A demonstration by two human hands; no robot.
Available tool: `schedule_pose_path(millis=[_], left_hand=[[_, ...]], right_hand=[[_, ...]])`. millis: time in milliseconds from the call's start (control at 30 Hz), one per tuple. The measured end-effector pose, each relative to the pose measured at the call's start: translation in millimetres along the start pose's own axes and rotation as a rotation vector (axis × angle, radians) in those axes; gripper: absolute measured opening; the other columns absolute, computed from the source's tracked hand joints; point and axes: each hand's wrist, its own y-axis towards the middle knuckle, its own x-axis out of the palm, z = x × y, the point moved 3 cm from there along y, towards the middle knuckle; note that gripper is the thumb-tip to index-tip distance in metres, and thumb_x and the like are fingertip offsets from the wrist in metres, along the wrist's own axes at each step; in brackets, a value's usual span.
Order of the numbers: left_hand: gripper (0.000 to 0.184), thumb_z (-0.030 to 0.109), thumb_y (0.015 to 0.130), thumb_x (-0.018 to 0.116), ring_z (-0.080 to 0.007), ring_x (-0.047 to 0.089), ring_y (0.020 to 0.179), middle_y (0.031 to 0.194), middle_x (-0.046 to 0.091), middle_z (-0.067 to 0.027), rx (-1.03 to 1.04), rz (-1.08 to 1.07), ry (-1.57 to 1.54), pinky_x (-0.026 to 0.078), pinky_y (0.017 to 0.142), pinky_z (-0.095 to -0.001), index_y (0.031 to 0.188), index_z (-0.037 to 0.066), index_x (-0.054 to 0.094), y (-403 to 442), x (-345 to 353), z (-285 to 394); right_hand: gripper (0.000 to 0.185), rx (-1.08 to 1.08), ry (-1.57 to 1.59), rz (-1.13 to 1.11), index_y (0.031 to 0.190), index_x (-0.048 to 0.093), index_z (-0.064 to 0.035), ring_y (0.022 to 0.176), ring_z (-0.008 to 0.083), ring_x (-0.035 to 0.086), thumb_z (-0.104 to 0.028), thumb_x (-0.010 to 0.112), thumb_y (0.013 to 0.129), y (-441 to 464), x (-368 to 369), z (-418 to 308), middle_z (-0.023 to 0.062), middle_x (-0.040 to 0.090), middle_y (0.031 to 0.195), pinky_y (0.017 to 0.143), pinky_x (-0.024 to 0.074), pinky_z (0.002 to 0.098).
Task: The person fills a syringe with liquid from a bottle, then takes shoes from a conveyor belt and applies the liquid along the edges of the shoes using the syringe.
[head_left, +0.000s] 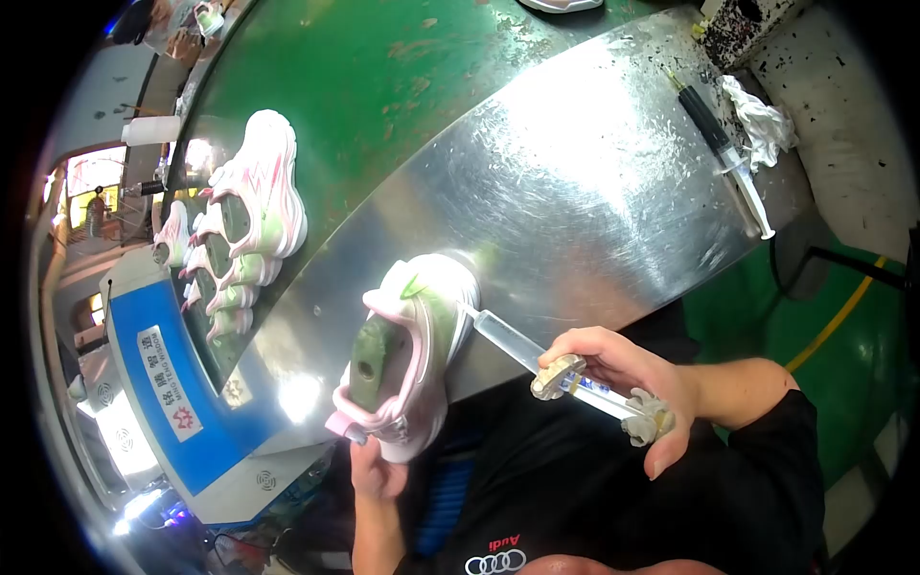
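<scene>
Grip of the left hand point(379, 472) is closed on the heel end of a white, pink and green chunky sneaker point(439, 287), though its fingers are partly hidden behind the shoe; the grip of the right hand point(652, 369) is closed around a clear syringe point(508, 340). At the far left stands a white bottle point(153, 130), and below it a blue panel point(182, 355) carries a white label point(170, 383) printed "MING TENG WISDOM". Next come matching sneakers point(278, 163) in a row along a green surface point(383, 86). The held sneaker is over the near edge of the metal table point(412, 216), its opening and green insole point(379, 355) in sight, toe pointing away from the person and heel toward them. The syringe slants from the right hand toward the sneaker's outer side, its nozzle at the sole edge near the toe; whether it touches cannot be told. Pale wrapping point(558, 377) covers the finger flange, with more at the plunger end, by the palm. Farther right, well apart from the hands, a syringe with a dark barrel point(707, 125) lies on the table, just beside a crumpled white tissue point(764, 125).
</scene>
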Motion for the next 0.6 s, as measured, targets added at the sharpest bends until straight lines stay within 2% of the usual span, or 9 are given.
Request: schedule_pose_path(millis=[100,167,200,333,433,600], left_hand=[[0.078,0.021,0.082,0.07,-0.0322,0.048,0.124,0.134,0.047,-0.0219,-0.054,-0.122,-0.034,0.038,0.106,-0.0438,0.139,-0.01,0.027,-10.8,17.7,-13.2],[0.072,0.02,0.082,0.07,-0.0313,0.049,0.125,0.136,0.047,-0.0194,-0.062,-0.194,-0.053,0.036,0.108,-0.0458,0.138,-0.006,0.033,-13.2,23.5,-23.3],[0.076,0.02,0.078,0.073,-0.0314,0.05,0.124,0.135,0.049,-0.019,-0.124,-0.201,-0.09,0.037,0.107,-0.0461,0.138,-0.006,0.034,-16.5,32.0,-25.7],[0.082,0.014,0.072,0.073,-0.0332,0.052,0.122,0.133,0.049,-0.0206,-0.136,-0.219,-0.163,0.039,0.105,-0.047,0.14,-0.005,0.031,-18.8,45.2,-46.0],[0.084,0.008,0.071,0.067,-0.0338,0.047,0.126,0.137,0.045,-0.0207,-0.206,-0.339,-0.28,0.037,0.107,-0.0472,0.143,-0.003,0.025,-17.7,55.8,-56.3],[0.083,0.004,0.07,0.063,-0.0349,0.045,0.128,0.138,0.045,-0.0204,-0.365,-0.409,-0.32,0.035,0.108,-0.0472,0.144,-0.001,0.025,-13.5,75.0,-67.5]], right_hand=[[0.113,-0.024,-0.007,0.019,0.143,0.013,0.0057,0.126,0.0191,0.035,-0.035,0.086,0.067,0.1,8.0,-2.7,0.0142,0.033,0.136,0.107,0.0269,0.0318],[0.113,-0.032,0.017,0.043,0.143,0.012,0.0058,0.127,0.0198,0.035,-0.035,0.085,0.067,0.4,14.4,-4.9,0.0146,0.032,0.137,0.108,0.0263,0.0324],[0.113,-0.036,0.03,0.054,0.143,0.012,0.0059,0.128,0.0201,0.034,-0.034,0.085,0.067,0.9,17.7,-6.4,0.0148,0.032,0.137,0.108,0.0259,0.0327],[0.113,-0.021,0.01,0.018,0.144,0.01,0.0058,0.131,0.0212,0.033,-0.031,0.085,0.067,7.8,30.1,-18.2,0.0157,0.031,0.138,0.11,0.0239,0.0338],[0.113,0.048,0.009,0.017,0.144,0.01,0.0056,0.131,0.0208,0.033,-0.031,0.085,0.067,10.7,40.1,-25.4,0.0157,0.031,0.139,0.11,0.0238,0.0335],[0.112,0.219,-0.007,0.02,0.143,0.014,0.0058,0.13,0.0196,0.034,-0.032,0.086,0.066,9.9,58.3,-41.5,0.0146,0.032,0.139,0.109,0.0255,0.0325]])
